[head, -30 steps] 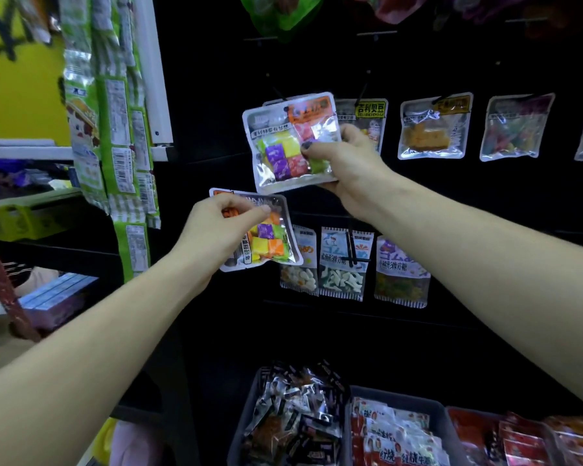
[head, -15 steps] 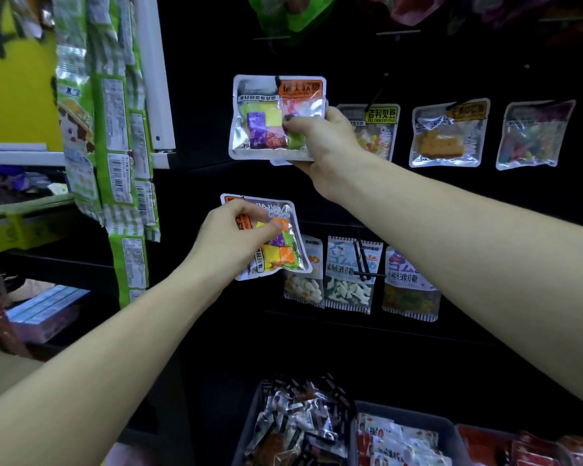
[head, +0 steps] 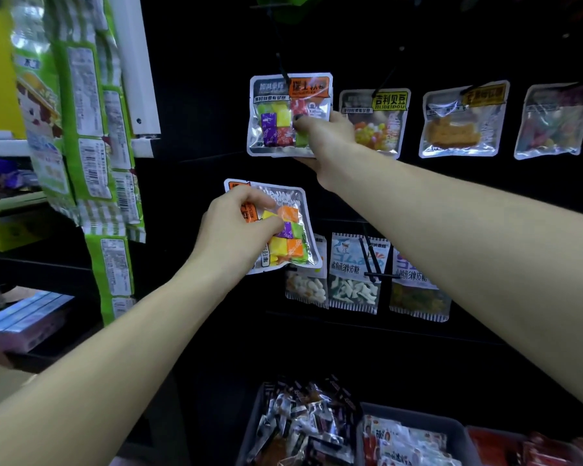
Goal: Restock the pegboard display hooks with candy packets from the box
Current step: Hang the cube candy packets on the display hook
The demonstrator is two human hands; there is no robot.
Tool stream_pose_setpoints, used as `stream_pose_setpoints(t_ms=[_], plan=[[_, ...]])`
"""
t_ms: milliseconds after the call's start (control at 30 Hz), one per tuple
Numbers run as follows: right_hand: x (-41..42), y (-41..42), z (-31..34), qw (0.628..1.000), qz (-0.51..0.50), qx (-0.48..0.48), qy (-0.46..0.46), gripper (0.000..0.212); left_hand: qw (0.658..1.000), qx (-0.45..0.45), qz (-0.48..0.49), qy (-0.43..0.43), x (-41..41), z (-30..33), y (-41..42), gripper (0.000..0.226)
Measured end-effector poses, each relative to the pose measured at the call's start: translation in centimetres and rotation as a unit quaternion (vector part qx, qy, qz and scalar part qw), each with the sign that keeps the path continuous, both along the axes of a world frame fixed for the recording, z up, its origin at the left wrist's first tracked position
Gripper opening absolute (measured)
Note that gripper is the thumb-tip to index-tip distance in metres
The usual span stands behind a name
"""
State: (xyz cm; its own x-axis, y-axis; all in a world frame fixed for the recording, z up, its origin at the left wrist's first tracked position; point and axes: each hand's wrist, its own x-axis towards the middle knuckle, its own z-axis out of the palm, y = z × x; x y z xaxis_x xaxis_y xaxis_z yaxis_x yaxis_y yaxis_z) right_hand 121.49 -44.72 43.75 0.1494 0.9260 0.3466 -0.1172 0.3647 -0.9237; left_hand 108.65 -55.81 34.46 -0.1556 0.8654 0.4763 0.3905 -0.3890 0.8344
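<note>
Hands: we see two bare arms reaching up to a black pegboard (head: 216, 79) in a shop.
Right hand: our right hand (head: 327, 139) pinches the top candy packet (head: 283, 112) at its right side — thumb on the front, other fingers curled behind it.
Top candy packet: it sits high on the board, upright, with its top edge at a thin black hook (head: 281, 67). We cannot tell if the hook goes through its hole. Inside are purple, yellow, red and green square sweets.
Left hand: our left hand (head: 239, 227) holds the second candy packet (head: 283, 230), with fingers bent over its upper left part and the thumb pressing on the front.
Second candy packet: it is lower and a bit to the left of the top one, tilted, held in front of the board. It has orange, yellow, purple and green sweets.
Same row as the top packet: a jelly bean packet (head: 374, 122) hangs just beside our right hand, then a packet with a brown snack (head: 461, 122), then a clear packet (head: 552, 122) of mixed sweets.
Lower row: three small striped packets (head: 354, 274) hang side by side — the second candy packet covers part of the left one.
Left side: long green packets (head: 91, 129) hang down in strips by a white post (head: 138, 62).
Bottom: grey bins (head: 414, 415) stand below the board, full of other wrapped snacks.
</note>
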Motion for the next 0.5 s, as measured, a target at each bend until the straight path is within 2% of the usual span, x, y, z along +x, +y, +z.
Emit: stream_pose_setpoints(t_ms=[300,400,467,500], plan=[[0.6,6.2,-0.6,0.999,-0.05,0.001,-0.016,0.007,0.999,0.041,-0.006,0.03,0.6,-1.1,3.0,0.024],[0.8,7.1,-0.6,0.997,-0.066,-0.008,-0.03,0.024,0.998,0.053,-0.015,0.026,0.5,-0.9,3.7,0.022],[0.9,7.3,-0.5,0.998,-0.056,-0.019,-0.022,0.02,0.998,0.054,-0.02,0.019,0.3,-0.9,4.0,0.022],[1.1,7.1,-0.4,0.998,-0.043,-0.036,-0.013,0.028,0.998,0.052,-0.023,0.013,0.3,-0.8,4.1,0.021]])
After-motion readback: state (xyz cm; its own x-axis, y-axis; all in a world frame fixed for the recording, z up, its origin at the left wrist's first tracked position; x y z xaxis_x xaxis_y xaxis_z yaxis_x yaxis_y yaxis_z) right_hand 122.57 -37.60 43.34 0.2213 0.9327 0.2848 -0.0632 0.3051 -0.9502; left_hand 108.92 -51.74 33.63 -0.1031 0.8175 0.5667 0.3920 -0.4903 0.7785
